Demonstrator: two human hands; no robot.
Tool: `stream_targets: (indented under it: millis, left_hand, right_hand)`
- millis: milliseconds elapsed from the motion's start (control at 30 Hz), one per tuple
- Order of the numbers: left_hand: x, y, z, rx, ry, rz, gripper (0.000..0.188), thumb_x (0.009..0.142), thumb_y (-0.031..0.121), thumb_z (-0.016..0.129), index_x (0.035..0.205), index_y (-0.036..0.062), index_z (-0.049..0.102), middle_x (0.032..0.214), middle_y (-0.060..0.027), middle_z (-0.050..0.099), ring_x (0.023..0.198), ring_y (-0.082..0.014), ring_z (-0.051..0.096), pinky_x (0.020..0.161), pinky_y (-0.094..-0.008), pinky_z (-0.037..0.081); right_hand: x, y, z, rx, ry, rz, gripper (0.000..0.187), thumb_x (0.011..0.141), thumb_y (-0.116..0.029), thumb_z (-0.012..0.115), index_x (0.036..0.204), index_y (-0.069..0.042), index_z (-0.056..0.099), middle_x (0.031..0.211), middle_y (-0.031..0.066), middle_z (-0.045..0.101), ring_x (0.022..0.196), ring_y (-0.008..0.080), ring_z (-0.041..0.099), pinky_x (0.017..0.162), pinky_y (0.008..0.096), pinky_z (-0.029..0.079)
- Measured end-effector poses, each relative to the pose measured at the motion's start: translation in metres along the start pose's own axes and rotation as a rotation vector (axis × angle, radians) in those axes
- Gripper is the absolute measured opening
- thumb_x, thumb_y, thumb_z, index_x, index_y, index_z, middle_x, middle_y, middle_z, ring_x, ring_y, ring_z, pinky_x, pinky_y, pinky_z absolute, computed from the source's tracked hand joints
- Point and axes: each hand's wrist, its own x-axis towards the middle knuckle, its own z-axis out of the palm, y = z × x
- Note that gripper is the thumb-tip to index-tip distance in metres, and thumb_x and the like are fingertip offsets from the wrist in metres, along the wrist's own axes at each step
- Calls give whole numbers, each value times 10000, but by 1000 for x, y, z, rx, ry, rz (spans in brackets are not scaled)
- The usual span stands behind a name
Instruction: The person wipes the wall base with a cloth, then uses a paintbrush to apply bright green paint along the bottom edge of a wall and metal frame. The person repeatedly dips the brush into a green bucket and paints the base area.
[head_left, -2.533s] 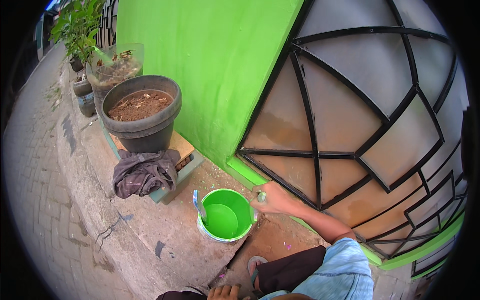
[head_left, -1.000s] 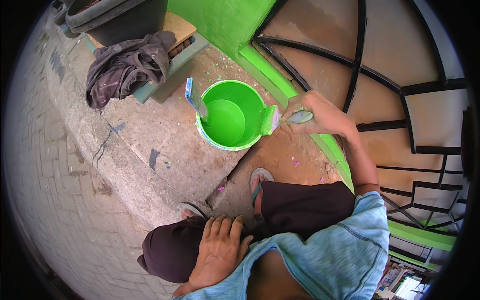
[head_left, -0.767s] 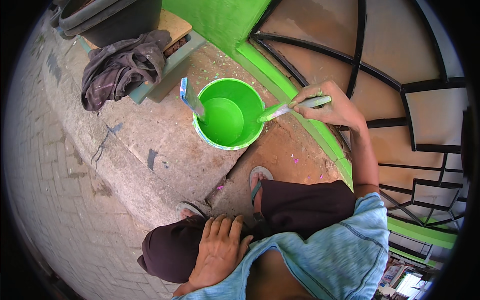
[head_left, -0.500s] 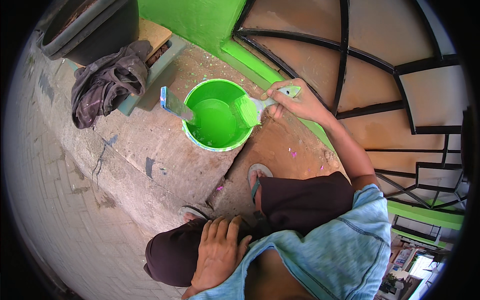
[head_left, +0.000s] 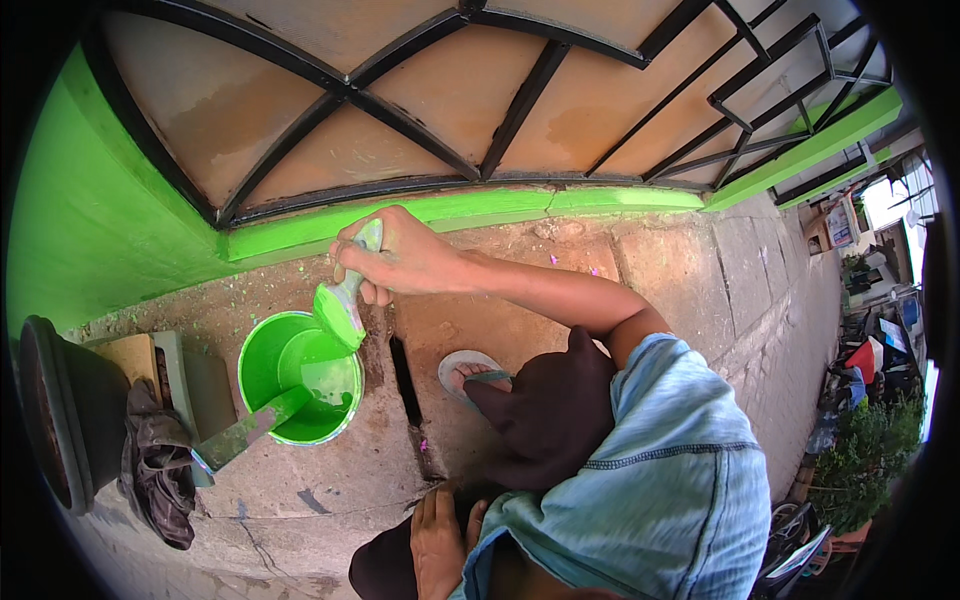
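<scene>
My right hand (head_left: 400,255) is closed round the handle of a paintbrush (head_left: 338,318). The wide bristles are thick with bright green paint and hang over the far right rim of a paint bucket (head_left: 262,362). Green paint (head_left: 335,378) lies inside the bucket. A flat paint-smeared strip (head_left: 245,437) leans in it, its outer end sticking out over the near left rim. My left hand (head_left: 438,545) rests on my dark-clad knee, fingers laid flat and holding nothing.
A low green wall base (head_left: 480,207) runs beneath black metal bars (head_left: 410,130) over tan panels. At left stand a dark plant pot (head_left: 75,420) and a block (head_left: 200,385), with a crumpled dark cloth (head_left: 158,465) beside them. A narrow slot (head_left: 405,380) opens in the pavement right of the bucket.
The view has turned to the right, so bucket and wall appear further left. The brush stays in my right hand, now tipped more steeply downward at the bucket rim. My left hand stays on the knee.
</scene>
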Motion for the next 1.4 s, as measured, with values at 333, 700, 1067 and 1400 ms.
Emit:
stream_targets:
  millis: [333, 700, 1067, 1400]
  left_hand:
    - [-13, -11, -24, -81, 81, -50, 456, 918, 281, 674, 1257, -1, 556, 1112, -224, 628, 1041, -407, 596, 921, -468, 472]
    - [-32, -4, -19, -99, 305, -153, 457, 920, 308, 668, 1252, 15, 556, 1159, -201, 625, 1113, -387, 586, 994, -461, 459]
    - [-24, 6, -1, 14, 290, -248, 438, 913, 305, 662, 1205, -9, 569, 1070, -188, 629, 1067, -353, 601, 965, -441, 467]
    - [-9, -4, 31, -31, 174, -343, 351, 879, 156, 616, 1185, -8, 570, 1107, -190, 610, 1087, -367, 582, 980, -430, 450]
  right_hand:
    - [-25, 51, -1, -2, -39, -9, 174, 975, -60, 512, 1004, 52, 641, 771, 101, 681, 672, 127, 670, 627, 264, 569]
    - [-38, 76, -29, 527, 29, 119, 512, 1001, -223, 526, 1429, 46, 445, 1123, 203, 664, 944, 225, 683, 927, 352, 544]
    - [57, 168, 49, 235, -251, 169, 571, 1005, -116, 500, 1534, -54, 296, 1214, 89, 567, 1027, 152, 535, 919, 292, 443]
    - [148, 219, 129, 152, -203, 38, 403, 1031, -200, 461, 1414, -106, 377, 1289, 163, 543, 1234, 276, 490, 1058, 377, 363]
